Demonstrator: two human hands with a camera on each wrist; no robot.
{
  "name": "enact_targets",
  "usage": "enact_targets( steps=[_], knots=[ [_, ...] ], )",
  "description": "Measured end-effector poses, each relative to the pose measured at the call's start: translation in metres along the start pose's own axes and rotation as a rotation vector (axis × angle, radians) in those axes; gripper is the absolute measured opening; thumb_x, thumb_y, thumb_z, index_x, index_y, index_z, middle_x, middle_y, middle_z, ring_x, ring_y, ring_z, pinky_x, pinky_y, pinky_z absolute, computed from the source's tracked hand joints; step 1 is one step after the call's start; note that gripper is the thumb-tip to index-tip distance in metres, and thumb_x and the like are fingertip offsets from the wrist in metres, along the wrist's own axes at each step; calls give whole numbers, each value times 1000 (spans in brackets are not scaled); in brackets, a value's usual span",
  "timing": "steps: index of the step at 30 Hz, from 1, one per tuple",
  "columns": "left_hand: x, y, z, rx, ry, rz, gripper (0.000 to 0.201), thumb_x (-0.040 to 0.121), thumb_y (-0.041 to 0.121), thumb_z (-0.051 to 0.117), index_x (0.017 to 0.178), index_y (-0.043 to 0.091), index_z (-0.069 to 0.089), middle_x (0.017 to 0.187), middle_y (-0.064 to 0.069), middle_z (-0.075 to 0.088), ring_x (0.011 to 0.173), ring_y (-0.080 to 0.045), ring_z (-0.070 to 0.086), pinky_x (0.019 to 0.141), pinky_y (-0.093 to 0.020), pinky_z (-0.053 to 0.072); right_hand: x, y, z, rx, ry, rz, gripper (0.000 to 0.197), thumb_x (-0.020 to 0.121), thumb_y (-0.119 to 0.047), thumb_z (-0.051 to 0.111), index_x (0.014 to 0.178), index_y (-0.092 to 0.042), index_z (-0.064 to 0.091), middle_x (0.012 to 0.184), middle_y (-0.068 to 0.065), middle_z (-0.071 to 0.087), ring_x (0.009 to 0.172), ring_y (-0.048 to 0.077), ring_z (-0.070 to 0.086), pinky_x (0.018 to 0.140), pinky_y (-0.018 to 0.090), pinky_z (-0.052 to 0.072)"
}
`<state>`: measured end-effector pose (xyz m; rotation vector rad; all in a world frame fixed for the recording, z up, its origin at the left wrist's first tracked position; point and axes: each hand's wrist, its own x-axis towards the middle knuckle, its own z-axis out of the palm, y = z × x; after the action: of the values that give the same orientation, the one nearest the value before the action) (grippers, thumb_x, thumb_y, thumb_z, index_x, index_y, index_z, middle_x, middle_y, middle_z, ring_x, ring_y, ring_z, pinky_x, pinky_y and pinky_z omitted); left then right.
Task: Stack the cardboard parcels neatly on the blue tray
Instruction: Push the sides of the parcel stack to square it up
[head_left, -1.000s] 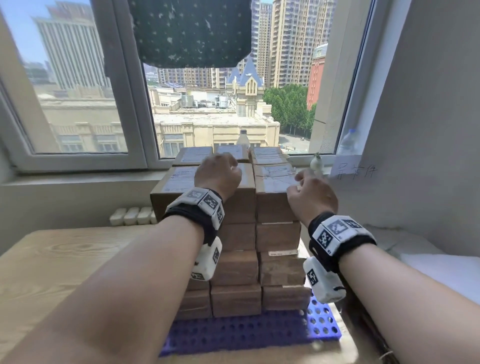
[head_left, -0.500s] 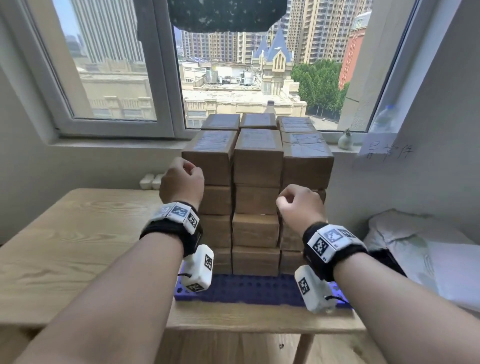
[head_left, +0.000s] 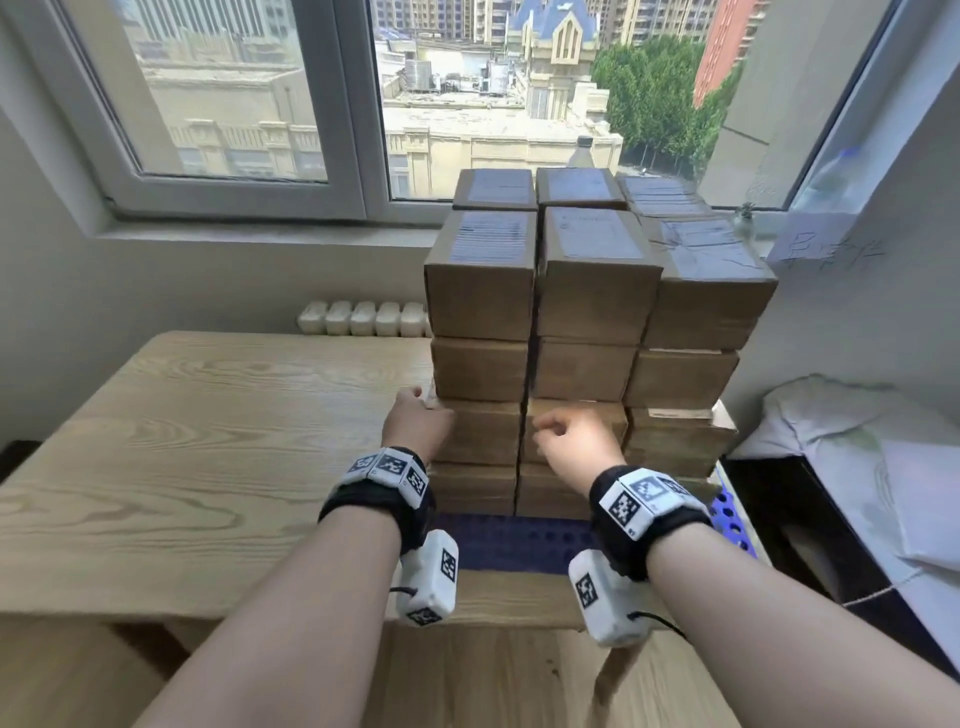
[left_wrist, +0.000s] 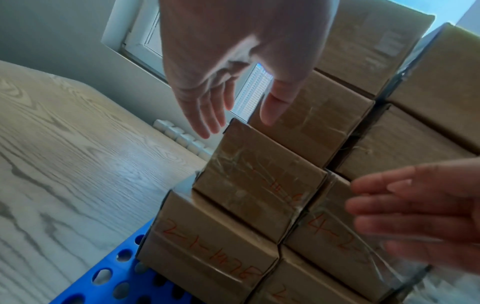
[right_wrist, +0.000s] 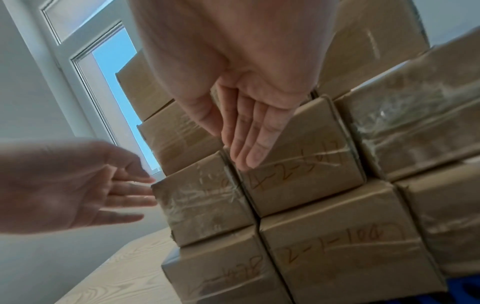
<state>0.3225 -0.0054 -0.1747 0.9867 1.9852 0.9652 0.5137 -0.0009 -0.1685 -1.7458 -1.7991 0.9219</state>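
A row of white blocks (head_left: 363, 318) is being seen just behind the wooden tabletop (head_left: 208, 457). A window (head_left: 332, 98) is being framed above the tabletop, and white bedding (head_left: 852, 431) is being kept to its right.

Pale wooden table (head_left: 208, 441) under a daylit white-framed window (head_left: 353, 130), grey walls (head_left: 883, 286), city buildings outside.

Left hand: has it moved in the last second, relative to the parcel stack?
Yes. The left hand has dropped from the top tier to the stack's second tier from the bottom, at its left edge, fingers open.
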Motion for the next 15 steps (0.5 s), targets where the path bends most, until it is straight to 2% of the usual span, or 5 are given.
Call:
enact_targets(
  steps=[3,6,11,15],
  knots=[
    [0,-3,6,56,-42,54,44,75,17,50,114,-3,55,112,-24,63,106,-39,59,79,-35,46,0,-1,10,-10,18,22,30,90,-16,56,113,-17,74,111,8,74,108,27,66,97,30,50],
    [4,-10,5,81,-40,72,31,79,13,49,106,2,60,105,-21,65,101,-37,60,75,-34,45,-2,-3,16,12,13,49,33,90,-17,55,119,-16,72,117,7,72,114,26,64,101,29,47],
    [9,-13,2,102,-39,87,21,84,15,49,97,10,64,95,-11,66,90,-32,60,69,-30,38,-2,-4,21,98,30,93,32,90,-15,57,118,-12,71,116,6,72,113,23,64,102,28,46],
    [13,-15,3,86,-30,82,30,85,19,46,107,12,67,104,-10,68,98,-31,61,73,-30,40,0,-5,27,177,15,139,37,83,-18,60,117,-12,72,114,6,73,107,21,66,103,37,48]
  ],
)
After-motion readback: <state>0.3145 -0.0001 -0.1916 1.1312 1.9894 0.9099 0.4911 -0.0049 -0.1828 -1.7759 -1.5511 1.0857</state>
